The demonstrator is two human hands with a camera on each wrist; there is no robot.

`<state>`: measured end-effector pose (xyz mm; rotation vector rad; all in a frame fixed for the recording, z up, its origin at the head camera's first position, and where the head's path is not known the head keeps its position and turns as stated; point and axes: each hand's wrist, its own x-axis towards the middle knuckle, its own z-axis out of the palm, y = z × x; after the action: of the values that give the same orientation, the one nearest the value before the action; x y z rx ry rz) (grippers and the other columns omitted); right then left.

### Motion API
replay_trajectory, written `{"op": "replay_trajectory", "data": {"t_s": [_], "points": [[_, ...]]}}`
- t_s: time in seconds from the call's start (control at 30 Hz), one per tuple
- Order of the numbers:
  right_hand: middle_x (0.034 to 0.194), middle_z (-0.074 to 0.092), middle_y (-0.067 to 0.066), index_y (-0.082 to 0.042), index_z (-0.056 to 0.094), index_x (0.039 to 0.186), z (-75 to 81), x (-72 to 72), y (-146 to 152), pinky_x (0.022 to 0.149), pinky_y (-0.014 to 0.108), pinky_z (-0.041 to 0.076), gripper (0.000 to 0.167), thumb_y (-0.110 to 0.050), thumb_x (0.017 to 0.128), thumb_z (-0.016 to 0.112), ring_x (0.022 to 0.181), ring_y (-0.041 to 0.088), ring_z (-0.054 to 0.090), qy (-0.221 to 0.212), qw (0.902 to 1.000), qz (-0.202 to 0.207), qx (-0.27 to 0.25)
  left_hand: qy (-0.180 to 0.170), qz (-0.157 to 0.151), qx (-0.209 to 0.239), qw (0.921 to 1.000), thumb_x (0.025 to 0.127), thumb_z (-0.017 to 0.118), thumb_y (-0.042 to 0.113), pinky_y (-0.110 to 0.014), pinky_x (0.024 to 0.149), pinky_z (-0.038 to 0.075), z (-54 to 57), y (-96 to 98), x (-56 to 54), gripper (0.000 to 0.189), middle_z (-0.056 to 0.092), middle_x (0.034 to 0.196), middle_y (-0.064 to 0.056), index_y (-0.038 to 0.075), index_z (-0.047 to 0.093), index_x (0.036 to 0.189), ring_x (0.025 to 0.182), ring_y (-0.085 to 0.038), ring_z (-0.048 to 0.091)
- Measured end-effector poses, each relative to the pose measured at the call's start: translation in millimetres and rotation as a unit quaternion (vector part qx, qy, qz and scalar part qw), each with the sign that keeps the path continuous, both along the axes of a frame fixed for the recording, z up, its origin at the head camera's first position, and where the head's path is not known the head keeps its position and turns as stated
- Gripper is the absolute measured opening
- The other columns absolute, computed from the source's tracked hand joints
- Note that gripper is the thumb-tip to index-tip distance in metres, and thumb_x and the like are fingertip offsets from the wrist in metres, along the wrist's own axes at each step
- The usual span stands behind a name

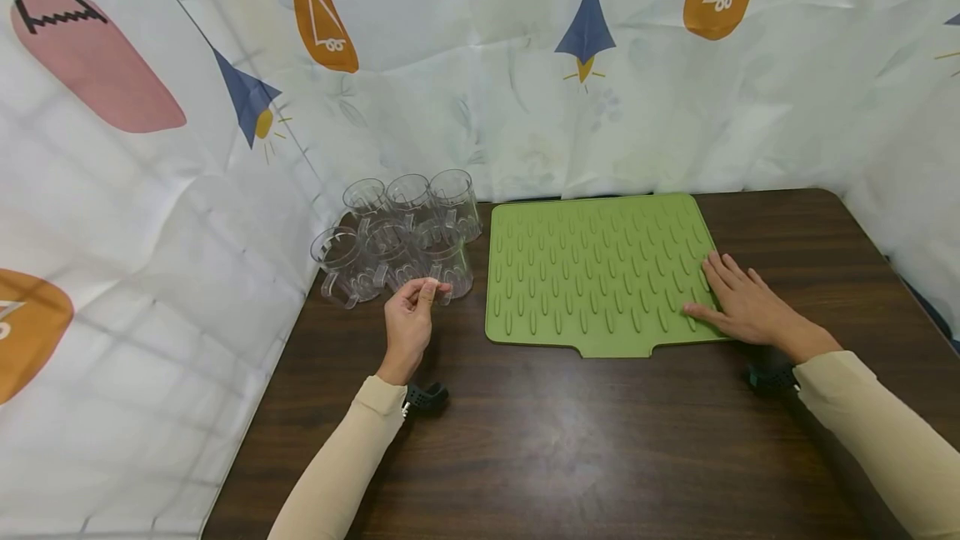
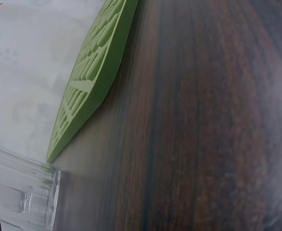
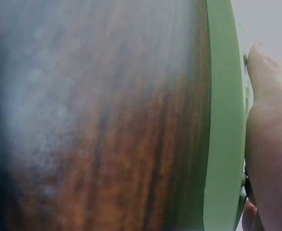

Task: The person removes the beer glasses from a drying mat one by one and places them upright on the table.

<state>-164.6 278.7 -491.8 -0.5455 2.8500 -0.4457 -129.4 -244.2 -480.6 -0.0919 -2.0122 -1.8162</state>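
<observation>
Several clear glass mugs stand upright in two rows at the back left of the table in the head view. My left hand (image 1: 408,327) pinches the handle of the nearest right-hand glass mug (image 1: 459,272), thumb against the fingers. That mug's base edge shows at the lower left of the left wrist view, close to a corner of the green mat (image 2: 90,79). Over on the right, my right hand (image 1: 742,302) lies with fingers spread on the right edge of the green ridged mat (image 1: 615,348). In the right wrist view its thumb (image 3: 265,72) is beside the mat's raised edge.
Beneath everything is a dark wood-grain table (image 1: 570,448). A white printed cloth (image 1: 525,132) hangs close behind the mugs and mat, and also along the left side. Dark straps (image 1: 427,397) sit at both wrists.
</observation>
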Motion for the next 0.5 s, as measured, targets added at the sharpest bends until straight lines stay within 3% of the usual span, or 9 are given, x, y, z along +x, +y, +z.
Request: {"op": "replay_trajectory", "data": {"t_s": [0.5], "points": [[0.169, 0.002, 0.036, 0.009, 0.005, 0.162, 1.7, -0.6, -2.0, 0.12, 0.079, 0.009, 0.102, -0.061, 0.103, 0.051, 0.158, 0.054, 0.004, -0.008, 0.9999, 0.002, 0.012, -0.003, 0.002, -0.001, 1.0, 0.103, 0.061, 0.004, -0.015, 0.091, 0.057, -5.2, -2.1, -4.0, 0.022, 0.07, 0.103, -0.04, -0.016, 0.066, 0.102, 0.089, 0.002, 0.073]]}}
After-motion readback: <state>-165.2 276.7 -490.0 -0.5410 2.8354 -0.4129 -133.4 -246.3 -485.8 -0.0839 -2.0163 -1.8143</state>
